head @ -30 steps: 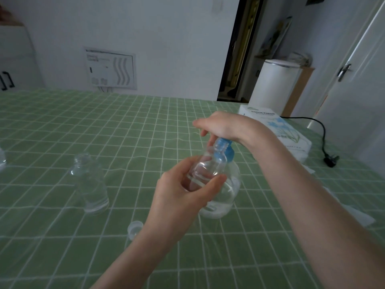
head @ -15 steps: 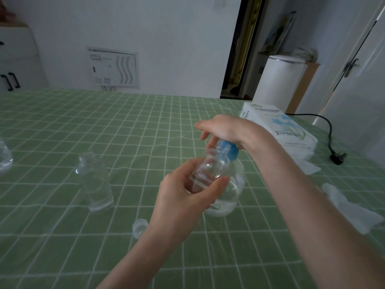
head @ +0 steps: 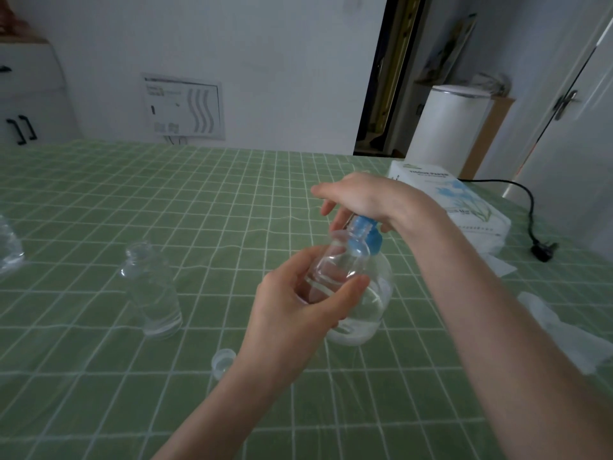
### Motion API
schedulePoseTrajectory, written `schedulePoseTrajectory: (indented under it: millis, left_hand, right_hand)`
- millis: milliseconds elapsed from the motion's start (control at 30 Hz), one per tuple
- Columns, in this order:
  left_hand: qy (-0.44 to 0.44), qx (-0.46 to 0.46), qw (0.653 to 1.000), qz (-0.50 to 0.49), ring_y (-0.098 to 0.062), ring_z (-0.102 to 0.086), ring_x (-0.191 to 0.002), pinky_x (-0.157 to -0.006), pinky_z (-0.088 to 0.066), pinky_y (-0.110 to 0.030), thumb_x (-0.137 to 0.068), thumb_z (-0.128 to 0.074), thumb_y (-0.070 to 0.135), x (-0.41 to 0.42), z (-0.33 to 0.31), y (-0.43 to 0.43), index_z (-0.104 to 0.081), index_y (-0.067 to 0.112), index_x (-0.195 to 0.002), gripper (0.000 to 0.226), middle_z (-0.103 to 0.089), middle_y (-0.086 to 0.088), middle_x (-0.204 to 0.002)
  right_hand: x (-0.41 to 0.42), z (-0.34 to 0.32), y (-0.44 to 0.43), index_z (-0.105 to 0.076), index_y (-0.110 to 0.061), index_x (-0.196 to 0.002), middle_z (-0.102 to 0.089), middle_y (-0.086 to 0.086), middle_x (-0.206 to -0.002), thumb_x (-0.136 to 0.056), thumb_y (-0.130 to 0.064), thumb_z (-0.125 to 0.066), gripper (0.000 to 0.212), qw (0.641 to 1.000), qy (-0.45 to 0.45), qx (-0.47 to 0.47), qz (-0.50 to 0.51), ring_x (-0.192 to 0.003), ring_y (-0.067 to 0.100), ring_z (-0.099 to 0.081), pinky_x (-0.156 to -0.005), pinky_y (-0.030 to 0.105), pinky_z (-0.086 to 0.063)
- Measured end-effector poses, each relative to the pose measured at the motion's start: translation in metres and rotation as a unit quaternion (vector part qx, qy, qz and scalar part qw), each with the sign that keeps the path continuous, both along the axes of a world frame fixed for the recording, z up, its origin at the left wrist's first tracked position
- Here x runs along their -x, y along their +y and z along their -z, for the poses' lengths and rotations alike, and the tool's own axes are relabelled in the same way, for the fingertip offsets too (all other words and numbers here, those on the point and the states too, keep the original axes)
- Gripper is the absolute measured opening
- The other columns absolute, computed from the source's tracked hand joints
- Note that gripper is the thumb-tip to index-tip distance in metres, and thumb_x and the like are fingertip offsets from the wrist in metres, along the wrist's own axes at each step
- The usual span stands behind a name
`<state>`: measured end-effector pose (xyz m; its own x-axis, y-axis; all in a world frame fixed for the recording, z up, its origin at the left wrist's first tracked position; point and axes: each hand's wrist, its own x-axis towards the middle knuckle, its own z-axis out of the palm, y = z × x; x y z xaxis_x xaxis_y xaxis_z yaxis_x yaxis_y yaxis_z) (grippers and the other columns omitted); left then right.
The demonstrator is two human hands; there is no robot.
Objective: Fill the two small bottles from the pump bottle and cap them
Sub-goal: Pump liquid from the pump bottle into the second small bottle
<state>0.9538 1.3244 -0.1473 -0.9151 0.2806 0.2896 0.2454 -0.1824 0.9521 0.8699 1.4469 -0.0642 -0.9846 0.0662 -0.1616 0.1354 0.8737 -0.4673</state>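
My left hand [head: 298, 313] grips a small clear bottle [head: 335, 263], tilted, with its open mouth up against the blue pump head [head: 365, 234] of the round clear pump bottle [head: 368, 310]. My right hand [head: 361, 197] lies flat on top of the pump head. The pump bottle stands on the green checked tablecloth [head: 199, 200] and holds a little liquid at its bottom. A second small clear bottle [head: 151, 290] stands uncapped to the left. A small clear cap [head: 223, 358] lies on the cloth beside my left wrist.
A tissue paper pack [head: 444, 197] lies at the right, with a black cable and plug [head: 540, 250] beyond it. Crumpled clear plastic [head: 557, 327] lies at the right edge. Part of another clear bottle [head: 8, 247] shows at the far left.
Both hands stay on the bottles in almost the same pose. The view has shifted slightly, so everything sits a little further right and up.
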Motion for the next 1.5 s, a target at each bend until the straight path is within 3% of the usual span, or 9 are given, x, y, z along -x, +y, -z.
schedulePoseTrajectory:
  millis: [67, 200, 633, 800, 933, 1333, 1400, 1500]
  left_hand:
    - [-0.003, 0.004, 1.0, -0.002, 0.003, -0.058, -0.046, -0.041, -0.04, -0.007, -0.073, -0.073, 0.018, 0.0, 0.001, 0.0, -0.067, 0.024, -0.087, 0.016, -0.066, 0.011, -0.053]
    - [-0.006, 0.015, 1.0, -0.004, 0.002, -0.061, -0.048, -0.044, -0.042, -0.008, -0.075, -0.072, 0.016, -0.001, 0.003, -0.002, -0.067, 0.021, -0.089, 0.016, -0.067, 0.011, -0.055]
    - [-0.005, 0.008, 1.0, -0.01, 0.001, -0.058, -0.046, -0.042, -0.041, -0.009, -0.073, -0.073, 0.02, -0.001, -0.003, -0.001, -0.067, 0.028, -0.085, 0.016, -0.066, 0.009, -0.054]
    - [-0.006, 0.008, 1.0, -0.009, 0.002, -0.055, -0.043, -0.039, -0.038, -0.008, -0.073, -0.073, 0.019, -0.001, -0.002, -0.001, -0.067, 0.027, -0.086, 0.016, -0.065, 0.009, -0.052]
    - [-0.013, 0.016, 1.0, -0.006, 0.003, -0.055, -0.042, -0.039, -0.038, -0.008, -0.075, -0.072, 0.018, -0.002, 0.0, -0.002, -0.067, 0.023, -0.087, 0.015, -0.064, 0.01, -0.051]
    - [-0.003, 0.017, 1.0, -0.005, 0.002, -0.058, -0.046, -0.04, -0.04, -0.008, -0.072, -0.073, 0.023, 0.0, 0.001, -0.002, -0.067, 0.029, -0.085, 0.016, -0.066, 0.011, -0.054]
    - [0.0, 0.013, 1.0, -0.005, 0.002, -0.058, -0.046, -0.041, -0.04, -0.008, -0.07, -0.073, 0.029, 0.0, 0.0, -0.002, -0.067, 0.031, -0.084, 0.016, -0.066, 0.01, -0.054]
    - [-0.002, 0.011, 1.0, 0.0, 0.002, -0.058, -0.046, -0.041, -0.04, -0.008, -0.069, -0.072, 0.03, 0.0, 0.001, -0.002, -0.067, 0.031, -0.086, 0.018, -0.066, 0.011, -0.054]
  right_hand:
    - [0.0, 0.003, 0.0, -0.066, -0.013, -0.112, -0.065, 0.008, -0.114, -0.097, -0.046, -0.039, 0.044, 1.0, -0.005, 0.006, 0.001, -0.096, 0.024, -0.055, -0.057, 0.026, -0.03]
    - [0.0, 0.008, 0.0, -0.065, -0.012, -0.109, -0.063, 0.011, -0.119, -0.097, -0.044, -0.039, 0.043, 1.0, -0.016, 0.017, 0.0, -0.106, 0.028, -0.058, -0.079, 0.035, -0.04]
    - [0.003, 0.001, -0.001, -0.06, -0.007, -0.122, -0.067, 0.013, -0.115, -0.097, -0.043, -0.04, 0.048, 1.0, 0.021, 0.003, -0.001, -0.112, 0.028, -0.056, -0.081, 0.035, -0.033]
    - [0.001, 0.002, 0.0, -0.065, -0.011, -0.113, -0.067, 0.01, -0.111, -0.096, -0.044, -0.041, 0.044, 1.0, 0.019, 0.014, 0.004, -0.102, 0.026, -0.056, -0.069, 0.034, -0.033]
    - [0.001, 0.007, 0.0, -0.064, -0.008, -0.114, -0.065, 0.013, -0.115, -0.097, -0.04, -0.042, 0.042, 1.0, 0.014, 0.022, 0.005, -0.109, 0.028, -0.057, -0.081, 0.035, -0.036]
    - [-0.001, 0.0, -0.002, -0.064, -0.008, -0.116, -0.066, 0.012, -0.113, -0.097, -0.042, -0.041, 0.045, 1.0, 0.003, -0.014, -0.007, -0.11, 0.027, -0.056, -0.078, 0.034, -0.034]
    - [0.0, -0.002, -0.001, -0.064, -0.009, -0.115, -0.067, 0.011, -0.111, -0.097, -0.043, -0.04, 0.045, 1.0, 0.006, -0.019, -0.007, -0.109, 0.027, -0.057, -0.076, 0.033, -0.034]
    - [-0.001, -0.002, -0.001, -0.064, -0.012, -0.114, -0.064, 0.005, -0.109, -0.097, -0.044, -0.04, 0.043, 1.0, 0.003, -0.006, -0.004, -0.097, 0.023, -0.052, -0.059, 0.029, -0.029]
